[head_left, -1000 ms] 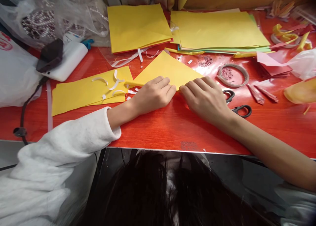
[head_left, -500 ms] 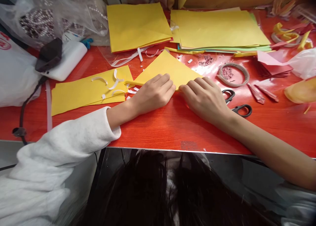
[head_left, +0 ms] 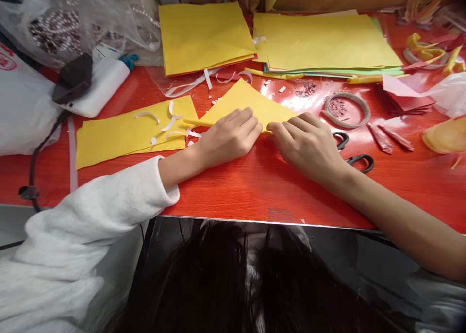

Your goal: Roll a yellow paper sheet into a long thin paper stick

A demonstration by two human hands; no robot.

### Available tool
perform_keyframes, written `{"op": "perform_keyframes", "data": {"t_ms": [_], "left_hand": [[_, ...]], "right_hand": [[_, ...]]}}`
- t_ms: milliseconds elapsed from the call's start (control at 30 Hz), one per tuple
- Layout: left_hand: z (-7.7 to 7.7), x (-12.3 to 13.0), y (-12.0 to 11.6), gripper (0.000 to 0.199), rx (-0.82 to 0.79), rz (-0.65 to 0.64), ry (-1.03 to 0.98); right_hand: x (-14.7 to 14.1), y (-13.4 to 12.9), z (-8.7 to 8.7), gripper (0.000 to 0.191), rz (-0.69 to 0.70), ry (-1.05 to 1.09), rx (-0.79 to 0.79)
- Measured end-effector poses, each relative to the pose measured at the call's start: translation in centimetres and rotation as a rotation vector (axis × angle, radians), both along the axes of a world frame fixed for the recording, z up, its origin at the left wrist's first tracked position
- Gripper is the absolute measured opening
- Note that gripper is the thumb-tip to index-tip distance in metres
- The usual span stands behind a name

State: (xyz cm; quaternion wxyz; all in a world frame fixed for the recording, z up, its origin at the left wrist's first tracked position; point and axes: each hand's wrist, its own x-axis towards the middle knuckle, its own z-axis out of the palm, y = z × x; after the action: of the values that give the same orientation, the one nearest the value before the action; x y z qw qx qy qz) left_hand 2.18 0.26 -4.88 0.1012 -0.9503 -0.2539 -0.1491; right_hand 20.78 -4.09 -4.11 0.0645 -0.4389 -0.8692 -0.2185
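A yellow paper sheet (head_left: 247, 102) lies with one corner pointing away from me, and its near edge is rolled into a thin tube. My left hand (head_left: 233, 136) is closed over the left part of that rolled edge, fingers curled together. On the right part, my right hand (head_left: 304, 141) pinches the same edge between thumb and fingers. The paper under both hands is hidden. Black-handled scissors (head_left: 360, 163) lie partly behind my right hand and wrist. Left of the sheet are yellow paper strips (head_left: 127, 134) with white paper scraps on top.
Stacks of yellow paper (head_left: 204, 37) and mixed coloured paper (head_left: 327, 41) lie at the back. A tape roll (head_left: 347, 109) and pink folded papers (head_left: 407, 97) are on the right. A white power bank (head_left: 102, 88) and plastic bags (head_left: 22, 105) stand left on the red table (head_left: 225, 192).
The sheet's far corner has dropped slightly toward me as the near edge rolls. Both hands keep their hold, the right one shifted slightly rightward. The whole view has shifted a little.
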Motion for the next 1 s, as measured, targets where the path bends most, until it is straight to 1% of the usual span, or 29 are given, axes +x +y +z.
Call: {"op": "perform_keyframes", "data": {"t_ms": [133, 233, 467, 567, 767, 867, 1000], "left_hand": [[0.05, 0.02, -0.1, 0.039, -0.037, -0.009, -0.03], [0.08, 0.03, -0.12, 0.039, -0.025, -0.009, -0.045], [0.03, -0.01, -0.02, 0.039, -0.087, 0.014, -0.052], [-0.06, -0.05, 0.0, 0.039, -0.079, 0.007, -0.053], [-0.02, 0.02, -0.12, 0.039, -0.062, 0.0, -0.045], [0.05, 0.07, -0.14, 0.04, -0.061, 0.007, -0.039], [-0.1, 0.03, 0.01, 0.042, -0.096, 0.012, -0.069]], "right_hand": [[-0.05, 0.0, 0.08, 0.04, -0.011, -0.016, 0.004], [-0.1, 0.01, 0.15, 0.04, -0.016, -0.002, -0.014], [0.05, -0.13, 0.19, 0.032, -0.041, 0.04, -0.022], [0.14, -0.1, 0.0, 0.03, -0.041, 0.077, -0.008], [0.23, 0.13, -0.26, 0.038, 0.0, 0.013, 0.009], [0.23, 0.11, -0.19, 0.038, -0.004, 0.015, -0.016], [0.18, -0.05, 0.02, 0.036, -0.017, 0.087, -0.073]]}}
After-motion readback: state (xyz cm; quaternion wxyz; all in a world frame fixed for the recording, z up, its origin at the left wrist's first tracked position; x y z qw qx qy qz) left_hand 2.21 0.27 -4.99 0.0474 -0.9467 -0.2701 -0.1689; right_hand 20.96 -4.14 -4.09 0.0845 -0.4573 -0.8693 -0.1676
